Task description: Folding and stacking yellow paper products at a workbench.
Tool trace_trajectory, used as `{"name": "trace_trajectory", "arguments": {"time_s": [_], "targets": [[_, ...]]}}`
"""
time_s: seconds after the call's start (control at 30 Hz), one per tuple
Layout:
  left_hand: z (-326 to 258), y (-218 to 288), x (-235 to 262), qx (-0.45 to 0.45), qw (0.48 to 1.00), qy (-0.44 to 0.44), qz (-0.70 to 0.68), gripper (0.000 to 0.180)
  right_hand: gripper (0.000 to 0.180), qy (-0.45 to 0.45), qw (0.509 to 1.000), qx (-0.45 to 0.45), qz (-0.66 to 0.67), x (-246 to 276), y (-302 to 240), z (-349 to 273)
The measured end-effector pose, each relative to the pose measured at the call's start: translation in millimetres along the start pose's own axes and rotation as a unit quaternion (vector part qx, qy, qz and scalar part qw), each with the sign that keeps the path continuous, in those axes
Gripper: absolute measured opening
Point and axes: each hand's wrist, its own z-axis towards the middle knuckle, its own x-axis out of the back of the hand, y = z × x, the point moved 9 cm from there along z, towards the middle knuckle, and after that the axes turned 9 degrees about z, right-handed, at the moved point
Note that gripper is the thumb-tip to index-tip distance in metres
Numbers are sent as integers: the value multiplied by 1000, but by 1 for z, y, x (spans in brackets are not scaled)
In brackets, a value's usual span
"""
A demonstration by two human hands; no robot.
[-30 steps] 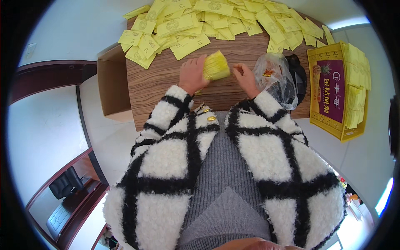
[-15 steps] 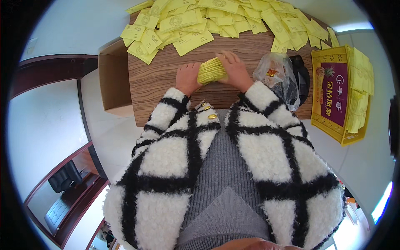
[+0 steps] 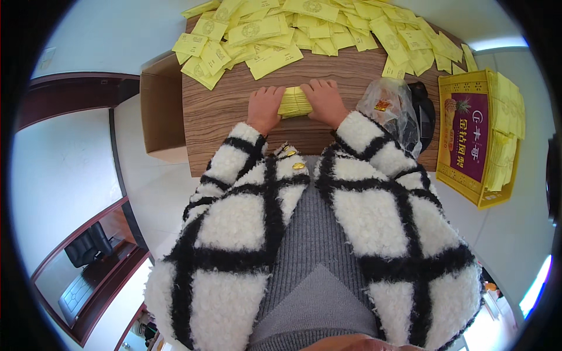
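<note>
Where both palms press inward, yellow packet stack [image 3: 294, 102] between left hand [image 3: 264, 109] and right hand [image 3: 324, 100], gripped.

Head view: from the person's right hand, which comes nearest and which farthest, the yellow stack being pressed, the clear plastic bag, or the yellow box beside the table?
1. Yellow stack: touching the right hand, on its left.
2. Clear plastic bag: just to its right, on the table.
3. Yellow box: farthest, off the table's right edge.

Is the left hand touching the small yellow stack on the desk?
Touching. The head view shows the left hand pressed against the yellow stack, no gap.
</note>
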Motion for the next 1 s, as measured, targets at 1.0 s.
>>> {"name": "trace_trajectory", "arguments": {"time_s": [1.0], "targets": [[41, 59, 18, -42, 993, 38, -105, 82, 51, -32, 997, -53, -39, 24, 45, -16]]}}
